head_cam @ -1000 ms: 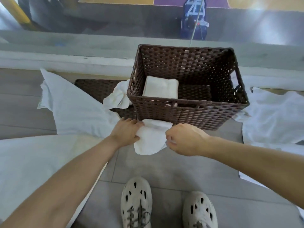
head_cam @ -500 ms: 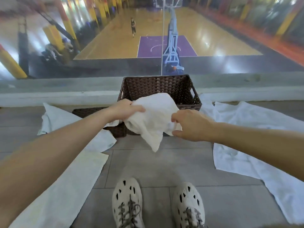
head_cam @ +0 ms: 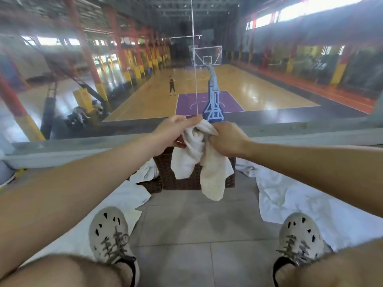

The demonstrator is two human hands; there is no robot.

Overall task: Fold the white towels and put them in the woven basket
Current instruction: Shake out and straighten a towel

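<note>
Both arms are out in front and a white towel (head_cam: 195, 156) hangs bunched between the hands, up in the air just in front of the woven basket (head_cam: 182, 182), not in it. The left hand (head_cam: 173, 132) pinches the top of the cloth, its fingers (head_cam: 191, 121) stretched along the upper edge with the thumb tucked under. The right hand (head_cam: 227, 139) is balled into a fist around the same bunch, knuckles facing the camera. Two tails of the towel droop over the basket's front wall, the right one lower. The basket stands on the floor (head_cam: 186, 226) at its far edge, against the grey ledge (head_cam: 83, 150). A second dark woven piece (head_cam: 152, 186) sits low at its left side with a scrap of white cloth (head_cam: 145, 172) draped on it. One loose towel (head_cam: 130, 196) is spread on the floor to the left, another (head_cam: 294, 201) to the right. Two pale shoes (head_cam: 109, 233) are planted at the near edge.
</note>
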